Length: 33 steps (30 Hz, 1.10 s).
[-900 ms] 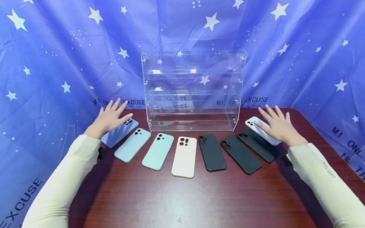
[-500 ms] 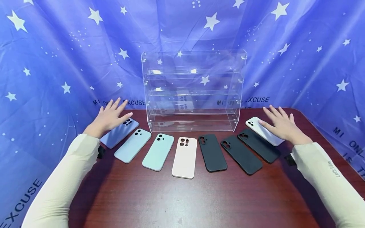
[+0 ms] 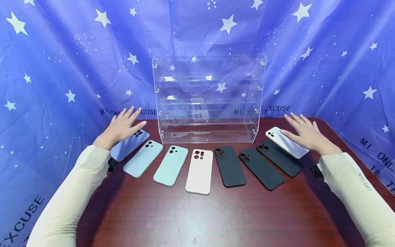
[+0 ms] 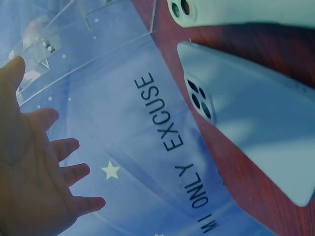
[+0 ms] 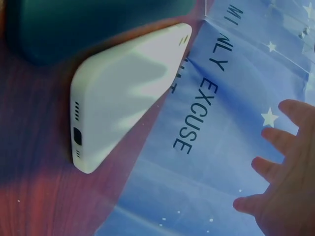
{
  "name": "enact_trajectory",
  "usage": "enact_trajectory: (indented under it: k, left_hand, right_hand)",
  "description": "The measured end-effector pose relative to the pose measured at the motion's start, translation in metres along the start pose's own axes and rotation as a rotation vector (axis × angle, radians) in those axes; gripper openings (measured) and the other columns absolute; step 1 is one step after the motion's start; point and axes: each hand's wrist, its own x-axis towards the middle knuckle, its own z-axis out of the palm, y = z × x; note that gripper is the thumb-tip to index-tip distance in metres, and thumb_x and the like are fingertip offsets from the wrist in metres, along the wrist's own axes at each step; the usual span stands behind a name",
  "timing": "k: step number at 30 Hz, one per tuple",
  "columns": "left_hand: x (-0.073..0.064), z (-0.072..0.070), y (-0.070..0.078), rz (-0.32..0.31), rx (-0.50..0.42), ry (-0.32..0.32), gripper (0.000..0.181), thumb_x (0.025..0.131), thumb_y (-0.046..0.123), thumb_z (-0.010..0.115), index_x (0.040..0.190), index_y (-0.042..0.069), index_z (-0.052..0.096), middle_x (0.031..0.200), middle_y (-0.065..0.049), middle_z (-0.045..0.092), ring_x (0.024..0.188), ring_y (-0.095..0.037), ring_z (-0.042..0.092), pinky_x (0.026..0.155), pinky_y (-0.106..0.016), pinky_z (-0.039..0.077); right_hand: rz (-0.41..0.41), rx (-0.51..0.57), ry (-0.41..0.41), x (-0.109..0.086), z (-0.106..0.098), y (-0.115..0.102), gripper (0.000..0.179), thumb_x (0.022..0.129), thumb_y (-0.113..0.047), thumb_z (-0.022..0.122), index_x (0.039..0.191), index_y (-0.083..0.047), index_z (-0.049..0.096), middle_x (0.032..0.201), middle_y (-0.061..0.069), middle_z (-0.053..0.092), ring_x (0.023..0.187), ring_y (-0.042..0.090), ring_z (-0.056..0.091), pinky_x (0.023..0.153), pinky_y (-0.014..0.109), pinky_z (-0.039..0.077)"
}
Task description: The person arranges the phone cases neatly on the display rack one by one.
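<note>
My left hand (image 3: 121, 127) hovers with spread fingers over the lavender-blue phone case (image 3: 131, 145) at the far left of the row, hiding part of it. Fingers spread as well, my right hand (image 3: 310, 133) is above the white phone case (image 3: 288, 143) at the far right. Both hands hold nothing. In the left wrist view the blue case (image 4: 256, 118) lies apart from the left hand (image 4: 37, 172). The right wrist view shows the white case (image 5: 123, 88) lying below and apart from the right hand (image 5: 288, 172).
Between them, an arc holds a light blue case (image 3: 143, 158), a mint case (image 3: 170, 166), a pale pink case (image 3: 199, 175) and several black cases (image 3: 230, 168). A clear acrylic tiered rack (image 3: 208, 99) stands behind on the dark red table (image 3: 197, 219). A starry blue curtain (image 3: 55, 68) surrounds it.
My right hand has shifted right, uncovering more of the white case. My left hand has drifted slightly right. The cases and rack have stayed in place.
</note>
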Motion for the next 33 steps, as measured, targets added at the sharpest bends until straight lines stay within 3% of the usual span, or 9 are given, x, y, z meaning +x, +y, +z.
enact_trajectory:
  k: [7,16,21,24,28,33]
  left_hand:
    - [0.003,0.007,0.006,0.000,-0.068,0.007,0.078,0.095,0.063,0.028,0.153,0.014,0.008,0.156,-0.023,0.006,0.139,-0.048,0.002,0.108,-0.072,0.005]
    - [0.010,0.015,0.013,0.055,-0.224,0.066,0.076,0.096,0.056,0.038,0.152,0.011,0.010,0.155,-0.020,0.013,0.141,-0.042,0.011,0.112,-0.063,0.012]
    - [0.015,0.025,0.019,0.053,-0.310,0.111,0.075,0.096,0.055,0.039,0.152,0.013,0.012,0.156,-0.016,0.017,0.141,-0.039,0.016,0.113,-0.059,0.017]
    - [0.017,0.031,0.021,0.048,-0.350,0.173,0.074,0.095,0.054,0.043,0.152,0.014,0.017,0.152,-0.017,0.027,0.138,-0.040,0.024,0.111,-0.059,0.024]
    - [0.021,0.039,0.026,0.041,-0.429,0.235,0.069,0.095,0.047,0.049,0.150,0.012,0.025,0.144,-0.019,0.041,0.134,-0.039,0.033,0.109,-0.056,0.031]
    - [0.023,0.047,0.031,0.043,-0.536,0.271,0.066,0.094,0.038,0.055,0.148,0.010,0.029,0.140,-0.021,0.045,0.130,-0.037,0.040,0.106,-0.054,0.036]
  right_hand:
    - [-0.072,0.050,0.010,0.001,-0.006,0.001,0.072,0.096,-0.043,0.047,0.151,-0.008,0.016,0.154,0.025,0.012,0.138,0.050,0.003,0.103,0.075,0.004]
    - [-0.174,0.122,0.039,0.011,-0.003,0.011,0.068,0.095,-0.033,0.053,0.147,0.002,0.026,0.148,0.032,0.022,0.136,0.051,0.014,0.110,0.067,0.011]
    - [-0.163,0.176,0.030,0.017,0.000,0.020,0.068,0.094,-0.031,0.055,0.146,0.002,0.026,0.148,0.032,0.023,0.135,0.051,0.017,0.107,0.069,0.015]
    - [-0.142,0.200,0.025,0.021,0.001,0.027,0.069,0.094,-0.031,0.057,0.146,0.002,0.027,0.148,0.032,0.023,0.135,0.051,0.017,0.105,0.070,0.016]
    - [-0.087,0.235,-0.005,0.022,0.002,0.034,0.071,0.093,-0.034,0.057,0.147,-0.001,0.026,0.150,0.030,0.021,0.136,0.050,0.016,0.104,0.071,0.018]
    - [-0.016,0.294,-0.039,0.024,0.006,0.041,0.072,0.093,-0.038,0.056,0.149,-0.006,0.024,0.151,0.027,0.019,0.136,0.049,0.017,0.102,0.071,0.020]
